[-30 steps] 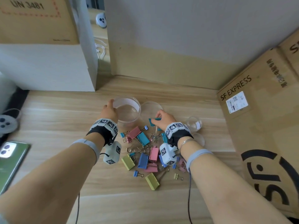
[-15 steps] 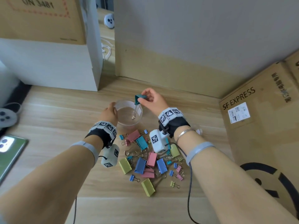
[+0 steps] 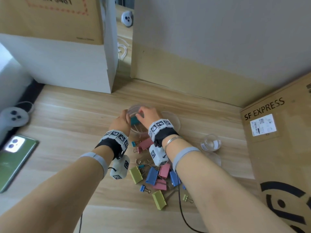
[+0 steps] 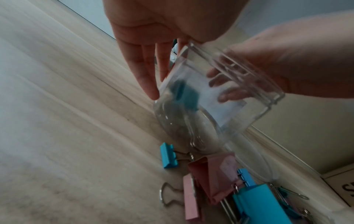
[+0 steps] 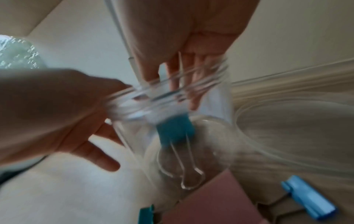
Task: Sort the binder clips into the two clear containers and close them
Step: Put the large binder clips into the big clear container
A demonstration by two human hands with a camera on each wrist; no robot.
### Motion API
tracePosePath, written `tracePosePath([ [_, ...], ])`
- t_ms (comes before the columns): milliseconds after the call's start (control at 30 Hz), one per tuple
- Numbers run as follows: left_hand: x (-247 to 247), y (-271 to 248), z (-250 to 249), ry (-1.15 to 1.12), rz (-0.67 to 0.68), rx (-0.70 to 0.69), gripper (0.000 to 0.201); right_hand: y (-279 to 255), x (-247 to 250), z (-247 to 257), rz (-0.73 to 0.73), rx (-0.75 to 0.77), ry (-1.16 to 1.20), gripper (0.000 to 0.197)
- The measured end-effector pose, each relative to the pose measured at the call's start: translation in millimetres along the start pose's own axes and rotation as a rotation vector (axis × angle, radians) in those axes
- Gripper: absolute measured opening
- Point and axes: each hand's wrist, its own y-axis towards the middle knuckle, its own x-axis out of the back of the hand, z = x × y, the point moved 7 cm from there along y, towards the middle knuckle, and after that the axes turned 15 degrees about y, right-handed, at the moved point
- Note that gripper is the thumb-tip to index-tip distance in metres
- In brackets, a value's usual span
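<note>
My left hand (image 3: pixel 124 116) grips the large clear container (image 3: pixel 135 109) by its wall, thumb at the rim (image 4: pixel 210 91). My right hand (image 3: pixel 141 115) reaches into the container's mouth with straight fingers (image 5: pixel 182 68). A teal binder clip (image 5: pixel 175 128) sits inside the container just below those fingertips, wire handles pointing down; it also shows through the wall (image 4: pixel 184 94) (image 3: pixel 134 121). The big lid (image 3: pixel 173 118) lies flat beside the container. A small clear container (image 3: pixel 211 143) and its lid (image 3: pixel 214 159) stand to the right. Several coloured clips (image 3: pixel 152 175) lie piled under my right forearm.
An SF Express cardboard box (image 3: pixel 277 148) walls off the right side. A green phone (image 3: pixel 13 158) and a white controller (image 3: pixel 14 116) lie at the left. A white box (image 3: pixel 67 64) stands at the back left. A black cable (image 3: pixel 184 216) runs along the desk below the pile.
My right hand lifted the teal clip from the pile, carried it over the large container, and now has its fingers in the mouth with the clip inside. My left hand stayed on the container.
</note>
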Motion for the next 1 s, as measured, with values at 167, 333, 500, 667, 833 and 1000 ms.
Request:
tracePosePath([
  [167, 0.0, -0.3, 0.6, 0.02, 0.017, -0.001, 0.036, -25.8, 52.3, -35.2, -0.266, -0.015, 0.129, 0.011],
  [333, 1.6, -2.3, -0.2, 0.029, -0.004, 0.014, 0.037, -65.9, -0.4, -86.2, 0.158, -0.246, 0.106, 0.011],
  [500, 2.1, -3.8, -0.6, 0.036, -0.003, 0.01, 0.037, -84.0, -48.1, -83.0, 0.389, -0.151, -0.012, 0.059],
  [667, 1.6, -2.7, 0.1, 0.039, -0.005, 0.003, 0.037, -79.9, -44.1, -81.8, 0.403, -0.131, -0.029, 0.041],
  [833, 1.3, -1.6, 1.4, 0.035, 0.008, -0.002, 0.036, -79.3, -5.8, -72.0, 0.364, -0.17, 0.224, 0.025],
  [1000, 4.8, -1.0, 1.4, 0.045, 0.003, -0.016, 0.035, -56.1, 54.4, -39.7, 0.125, -0.098, 0.468, 0.009],
])
